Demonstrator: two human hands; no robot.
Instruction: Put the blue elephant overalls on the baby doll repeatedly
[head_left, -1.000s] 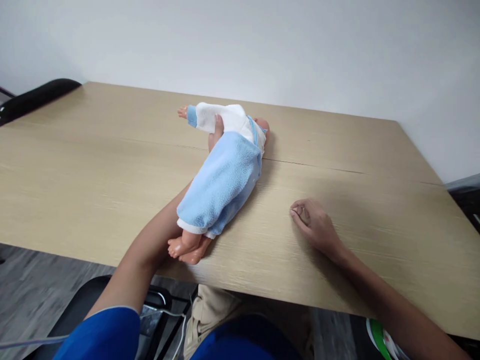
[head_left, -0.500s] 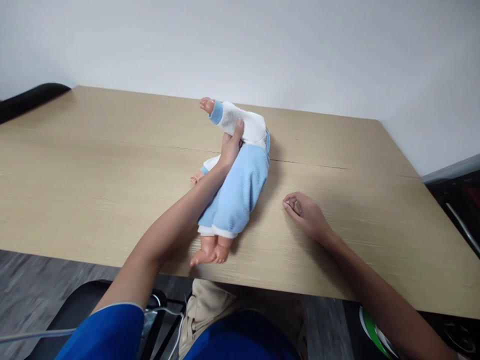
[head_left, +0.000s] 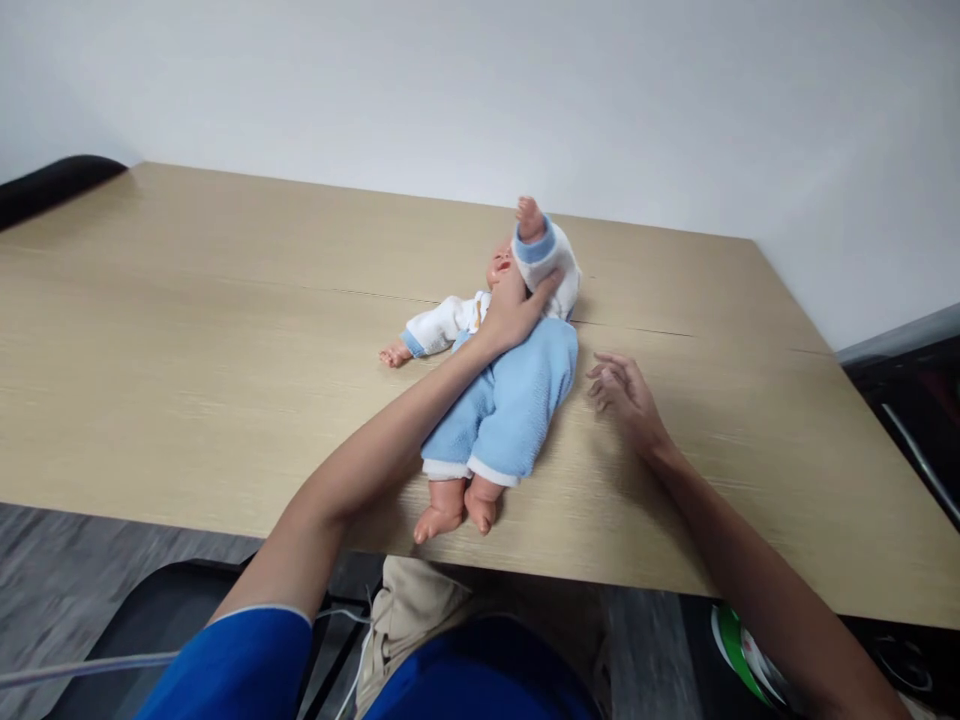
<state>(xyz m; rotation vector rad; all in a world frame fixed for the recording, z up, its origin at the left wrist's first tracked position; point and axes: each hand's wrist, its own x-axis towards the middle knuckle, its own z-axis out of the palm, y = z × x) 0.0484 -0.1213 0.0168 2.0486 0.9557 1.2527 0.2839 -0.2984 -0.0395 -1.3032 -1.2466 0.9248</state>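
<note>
A baby doll (head_left: 517, 395) in a white top and light blue trousers lies on its back on the wooden table (head_left: 187, 330), feet toward me near the front edge. My left hand (head_left: 514, 305) is closed round the doll's raised arm, whose white sleeve with a blue cuff points up by the head. The doll's other arm stretches out flat to the left. My right hand (head_left: 626, 395) hovers just right of the doll's hip, fingers apart and loosely curled, holding nothing.
A black chair back (head_left: 45, 185) shows at the table's far left corner. A white wall runs behind the table. Below the front edge are my lap, a black seat with a cable, and a green-and-white object (head_left: 739, 660) on the floor at right.
The doll has rolled from its side onto its back, its face now showing. My left hand swung the doll's arm to the right. My right hand opened from a pinch and moved closer to the doll.
</note>
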